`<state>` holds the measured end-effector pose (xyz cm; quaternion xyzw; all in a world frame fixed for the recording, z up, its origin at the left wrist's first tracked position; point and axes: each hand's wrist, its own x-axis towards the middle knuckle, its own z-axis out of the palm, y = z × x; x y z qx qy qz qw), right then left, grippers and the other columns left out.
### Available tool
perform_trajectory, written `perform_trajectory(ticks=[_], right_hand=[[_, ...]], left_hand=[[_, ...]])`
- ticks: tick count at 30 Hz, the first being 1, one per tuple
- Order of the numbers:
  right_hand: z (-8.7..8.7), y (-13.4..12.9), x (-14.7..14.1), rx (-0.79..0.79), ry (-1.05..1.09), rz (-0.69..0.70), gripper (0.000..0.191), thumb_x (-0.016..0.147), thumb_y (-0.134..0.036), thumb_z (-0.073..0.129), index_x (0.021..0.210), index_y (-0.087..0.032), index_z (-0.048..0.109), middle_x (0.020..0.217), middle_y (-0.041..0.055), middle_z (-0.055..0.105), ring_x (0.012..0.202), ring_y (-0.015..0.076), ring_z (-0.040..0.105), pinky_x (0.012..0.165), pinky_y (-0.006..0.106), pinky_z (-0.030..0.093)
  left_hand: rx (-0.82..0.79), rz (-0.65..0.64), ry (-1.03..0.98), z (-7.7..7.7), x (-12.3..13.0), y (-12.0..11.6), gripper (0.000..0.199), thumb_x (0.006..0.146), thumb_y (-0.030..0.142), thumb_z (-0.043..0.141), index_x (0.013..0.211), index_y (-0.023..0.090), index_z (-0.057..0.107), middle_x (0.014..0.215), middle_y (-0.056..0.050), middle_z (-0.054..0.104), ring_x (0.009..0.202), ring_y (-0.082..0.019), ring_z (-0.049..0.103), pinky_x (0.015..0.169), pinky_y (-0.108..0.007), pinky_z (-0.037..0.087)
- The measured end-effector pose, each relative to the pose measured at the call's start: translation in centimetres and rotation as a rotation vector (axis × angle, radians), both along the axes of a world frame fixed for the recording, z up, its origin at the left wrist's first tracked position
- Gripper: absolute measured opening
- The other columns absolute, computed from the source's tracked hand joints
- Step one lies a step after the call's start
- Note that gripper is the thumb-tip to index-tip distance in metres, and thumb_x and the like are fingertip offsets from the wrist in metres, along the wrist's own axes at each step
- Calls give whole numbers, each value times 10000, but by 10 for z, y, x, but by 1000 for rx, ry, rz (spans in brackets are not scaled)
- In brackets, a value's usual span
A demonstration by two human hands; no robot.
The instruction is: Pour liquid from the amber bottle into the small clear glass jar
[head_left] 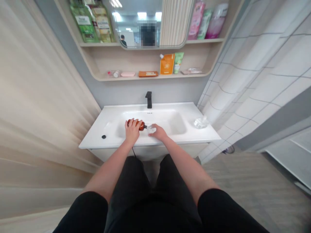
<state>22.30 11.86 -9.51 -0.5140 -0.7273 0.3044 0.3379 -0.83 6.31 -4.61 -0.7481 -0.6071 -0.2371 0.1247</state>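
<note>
A: Where's the amber-brown cylindrical btl w/ black neck (141, 126)?

B: In the person's L hand (132, 130), under the palm, on its side over the white rectangular sink (178, 124). Fingers curl round it.

A: & the R hand (159, 132)?

B: Pinching a small clear vessel (151, 130) btwn thumb & fingers, R of the btl. Neck points at it; can't tell if they touch.

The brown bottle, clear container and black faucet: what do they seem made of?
Brown bottle: amber-tinted glass or plastic, probably glossy, from its lighter patches. Clear container: glass or plastic, as it looks colourless and see-through. Black faucet: perhaps metal, matte-coated, judging by its dull dark surface.
</note>
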Motion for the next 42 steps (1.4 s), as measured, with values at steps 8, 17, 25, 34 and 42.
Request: perform_trajectory(ticks=[8,17,25,34,42], right_hand=[[0,0,1,4,12,-12,715,660,-333,1028,1299,-300,708,1275,40,805,1216,303,757,1130,469,565],[4,-3,1,2,22,-34,715,671,-351,1032,1304,-301,703,1257,39,807,1189,303,763,1109,464,575],[4,-4,1,6,67,-41,720,668,-388,1036,1302,-306,704,1253,33,808,1185,299,766,1108,461,577],[5,-4,1,-10,89,-60,769,657,-399,1048,1334,-301,694,1261,45,806,1200,301,764,1115,458,573],[5,-5,2,-20,99,-67,772,668,-398,1039,1351,-296,694,1275,45,797,1184,296,765,1094,441,582]], left_hand=[[-13,-6,-21,2,1,5,656,972,137,504,1591,322,621,1635,-129,613,1614,-390,413,1371,-697,154],[-9,-33,19,10,0,9,626,994,142,469,1574,312,634,1615,-125,626,1592,-379,429,1366,-680,174],[-16,-27,51,17,1,8,667,971,124,481,1592,330,613,1621,-117,624,1600,-373,428,1372,-673,162],[-3,-60,67,25,0,12,672,965,116,487,1589,330,616,1602,-124,633,1595,-376,431,1374,-666,160],[-5,-74,89,31,1,13,653,978,122,480,1581,327,623,1602,-121,633,1584,-374,435,1371,-658,165]])
